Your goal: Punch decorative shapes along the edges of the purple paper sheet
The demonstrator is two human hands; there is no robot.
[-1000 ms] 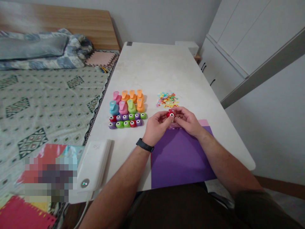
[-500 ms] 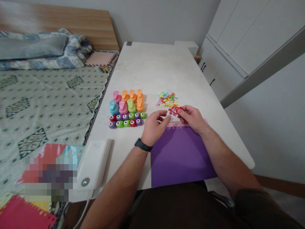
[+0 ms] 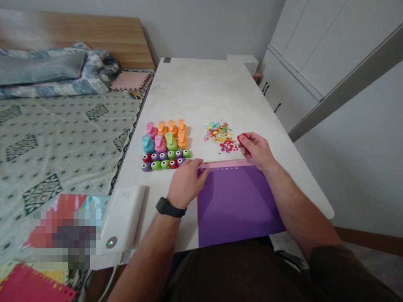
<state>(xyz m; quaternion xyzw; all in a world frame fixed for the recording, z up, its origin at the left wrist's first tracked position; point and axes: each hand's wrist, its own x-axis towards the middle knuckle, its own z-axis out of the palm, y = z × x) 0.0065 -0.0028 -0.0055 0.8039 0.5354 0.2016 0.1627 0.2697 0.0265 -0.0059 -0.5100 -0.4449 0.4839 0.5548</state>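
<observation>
My right hand [image 3: 255, 149] is closed round a small red paper punch [image 3: 242, 136], held just right of a heap of coloured paper cut-outs [image 3: 220, 133] with fresh red bits beside it. My left hand [image 3: 185, 181] rests on the table with its fingers on the upper left corner of a stack of purple and pink foam sheets [image 3: 236, 201]. Two rows of small round punches [image 3: 165, 159] and a group of larger lever punches [image 3: 165, 136] stand left of the hands.
The white table [image 3: 204, 92] runs away from me, with a bed [image 3: 56, 134] along its left side. A white box-shaped device [image 3: 121, 218] lies at the near left corner. White cupboards [image 3: 299, 63] stand to the right. Coloured sheets [image 3: 19, 281] lie at lower left.
Both hands held the red punch together; now they have parted. The right hand keeps the punch by the cut-outs, where red bits now lie. The left hand dropped to the purple sheet's corner.
</observation>
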